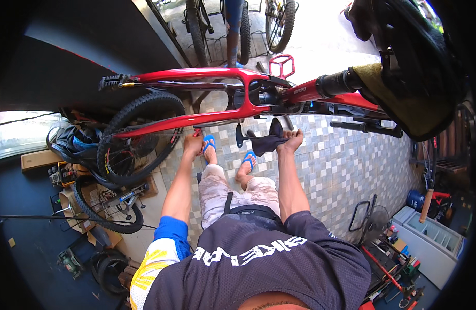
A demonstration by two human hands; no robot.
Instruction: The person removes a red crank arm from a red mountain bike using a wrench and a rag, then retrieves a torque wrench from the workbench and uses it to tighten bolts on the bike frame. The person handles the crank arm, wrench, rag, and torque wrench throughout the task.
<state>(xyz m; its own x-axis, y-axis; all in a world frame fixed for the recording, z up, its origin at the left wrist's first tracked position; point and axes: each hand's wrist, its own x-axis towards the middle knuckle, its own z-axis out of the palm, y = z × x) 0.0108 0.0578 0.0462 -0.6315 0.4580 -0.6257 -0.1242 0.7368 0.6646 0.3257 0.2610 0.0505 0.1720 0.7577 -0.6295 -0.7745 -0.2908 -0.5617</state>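
A red mountain bike frame (186, 120) runs sideways in front of me, its rear wheel (106, 147) at the left. My left hand (192, 143) is closed on a small red item (197, 132) just under the frame's lower tube; its kind is unclear. My right hand (290, 142) is closed on a dark cloth (269, 143) below the frame. A black T-handled tool (239, 135) points toward that hand, its far end hidden by the cloth. A black and olive cover (406, 98) hangs over the bike's front.
Parked bikes (279, 23) stand beside a blue post (232, 23) ahead. At left are a loose wheel (88, 209), bags (72, 142) and a long box (44, 159). At right are a fan (377, 222), tools (387, 274) and a white chest cooler (418, 248). Tiled floor (331, 181) lies below.
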